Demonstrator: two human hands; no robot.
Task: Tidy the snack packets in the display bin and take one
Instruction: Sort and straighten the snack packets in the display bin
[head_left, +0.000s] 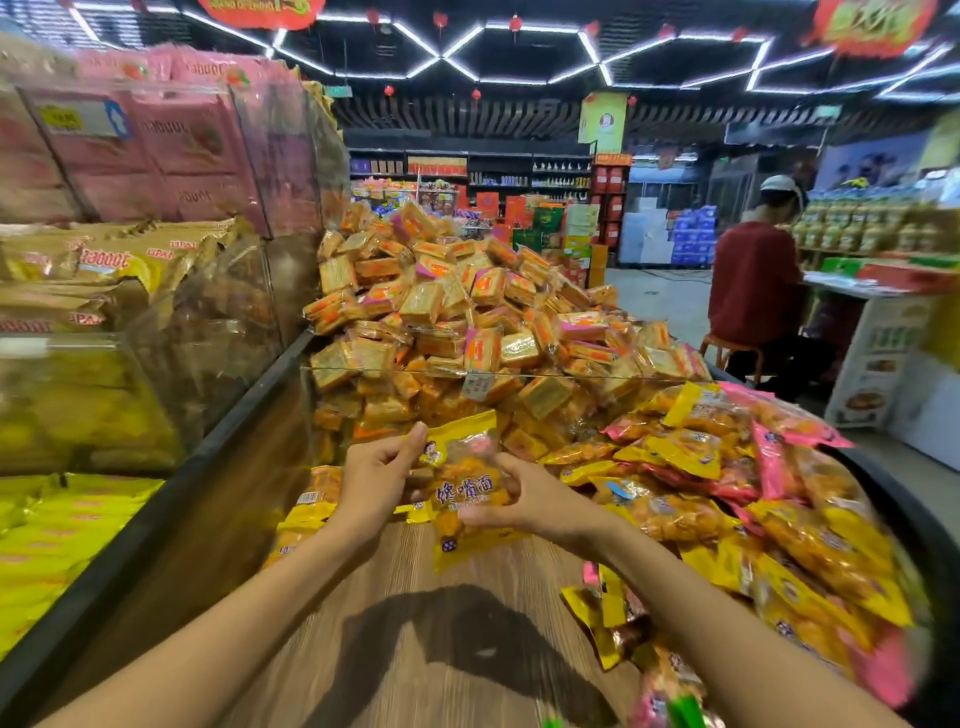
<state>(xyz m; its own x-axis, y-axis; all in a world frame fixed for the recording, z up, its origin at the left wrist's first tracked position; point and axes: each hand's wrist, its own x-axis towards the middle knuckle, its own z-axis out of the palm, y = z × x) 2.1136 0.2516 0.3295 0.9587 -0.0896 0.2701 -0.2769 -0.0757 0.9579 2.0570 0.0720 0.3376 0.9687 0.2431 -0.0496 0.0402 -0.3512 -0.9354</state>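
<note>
Both my hands hold one yellow snack packet (464, 486) upright above the wooden floor of the display bin (395, 587). My left hand (375, 475) pinches its upper left edge with thumb and fingers. My right hand (524, 499) grips its lower right side with curled fingers. A heap of yellow and pink packets (727, 493) fills the right side of the bin. A few yellow packets (311, 506) lie flat behind my left hand.
A clear divider (519, 371) separates the bin from a tall pile of small orange cracker packs (467, 312). Clear bins of pink and yellow bags (130, 260) stand on the left. A seated person in red (753, 291) is at a counter, back right.
</note>
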